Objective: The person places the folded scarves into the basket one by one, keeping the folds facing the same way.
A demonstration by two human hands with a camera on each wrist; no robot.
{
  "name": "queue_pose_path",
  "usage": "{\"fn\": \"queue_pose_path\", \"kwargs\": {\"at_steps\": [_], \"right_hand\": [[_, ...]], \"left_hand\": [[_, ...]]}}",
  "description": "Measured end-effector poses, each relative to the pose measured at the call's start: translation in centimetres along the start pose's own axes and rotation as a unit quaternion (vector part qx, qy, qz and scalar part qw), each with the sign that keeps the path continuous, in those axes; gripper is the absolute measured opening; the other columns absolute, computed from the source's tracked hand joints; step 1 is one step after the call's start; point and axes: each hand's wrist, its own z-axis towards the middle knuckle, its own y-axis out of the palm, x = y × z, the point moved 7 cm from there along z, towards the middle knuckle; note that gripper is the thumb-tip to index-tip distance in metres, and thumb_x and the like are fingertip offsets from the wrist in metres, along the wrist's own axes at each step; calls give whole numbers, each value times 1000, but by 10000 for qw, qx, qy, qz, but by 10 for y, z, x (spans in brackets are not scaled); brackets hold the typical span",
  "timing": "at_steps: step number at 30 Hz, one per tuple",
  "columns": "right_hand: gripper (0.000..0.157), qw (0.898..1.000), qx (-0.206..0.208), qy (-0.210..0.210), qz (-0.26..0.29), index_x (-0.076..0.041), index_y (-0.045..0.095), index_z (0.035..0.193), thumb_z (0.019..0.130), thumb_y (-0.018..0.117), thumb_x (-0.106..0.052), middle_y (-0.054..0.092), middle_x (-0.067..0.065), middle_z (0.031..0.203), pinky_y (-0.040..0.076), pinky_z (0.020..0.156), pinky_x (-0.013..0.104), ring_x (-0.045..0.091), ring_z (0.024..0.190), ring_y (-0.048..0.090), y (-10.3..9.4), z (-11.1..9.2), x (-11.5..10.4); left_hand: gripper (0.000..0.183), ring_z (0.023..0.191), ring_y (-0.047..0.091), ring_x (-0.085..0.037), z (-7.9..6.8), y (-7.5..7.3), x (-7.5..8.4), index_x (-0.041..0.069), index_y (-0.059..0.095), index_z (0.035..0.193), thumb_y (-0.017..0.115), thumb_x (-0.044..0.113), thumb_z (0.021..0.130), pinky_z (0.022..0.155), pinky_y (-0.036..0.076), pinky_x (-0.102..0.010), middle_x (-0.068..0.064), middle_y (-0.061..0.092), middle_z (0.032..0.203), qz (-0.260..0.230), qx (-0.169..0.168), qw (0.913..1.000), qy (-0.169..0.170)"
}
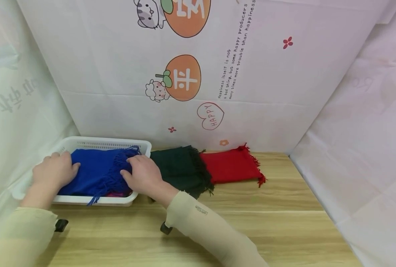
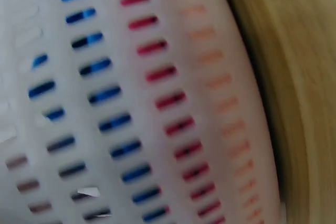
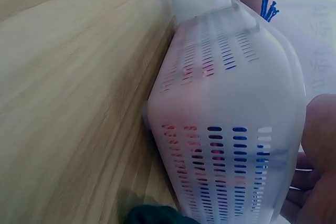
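Note:
A folded blue scarf (image 1: 94,167) with a fringed right end lies in a white plastic basket (image 1: 104,140). My left hand (image 1: 52,168) rests on its left end near the basket's side, with the thumb on the cloth. At the fringed end, my right hand (image 1: 144,173) reaches over the basket's right rim and touches the fringe. Some strands hang over the front rim. Under the blue scarf shows a bit of magenta cloth (image 1: 117,194). The right wrist view shows the basket (image 3: 231,98) from outside, with fingers (image 3: 302,182) inside its rim; the fingertips are partly hidden.
Right of the basket, a folded dark green scarf (image 1: 177,167) lies on the wooden table (image 1: 251,222), its fringe over the edge of a folded red scarf (image 1: 231,165). A printed white cloth (image 1: 268,92) stands behind, with white side walls left and right.

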Motion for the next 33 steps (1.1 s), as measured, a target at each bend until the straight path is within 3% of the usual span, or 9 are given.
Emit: {"fn": "queue_pose_path", "kwargs": {"at_steps": [8,16,33], "right_hand": [[50,9994,50,-162,312,-17,65,154,115,61,-48,65,-4,155,47,120,29,13,145,58,-8,-12,9],[53,9961,-14,-63,878,-15,62,157,115,62,-46,62,0,159,47,121,32,17,151,52,-12,-23,26],[56,9912,168,34,1311,-9,59,157,114,65,-44,60,8,161,46,123,41,24,151,54,-18,-46,74]], "left_hand": [[62,114,55,-69,-2,0,26,-21,53,138,63,33,110,85,49,-80,-50,54,128,-27,187,9995,251],[70,122,58,-66,-6,3,60,-18,47,153,60,38,113,92,49,-80,-46,55,139,-224,67,9989,404],[71,119,65,-59,-16,9,126,-13,51,155,61,44,113,86,56,-73,-40,60,141,-639,266,9967,417]]}}
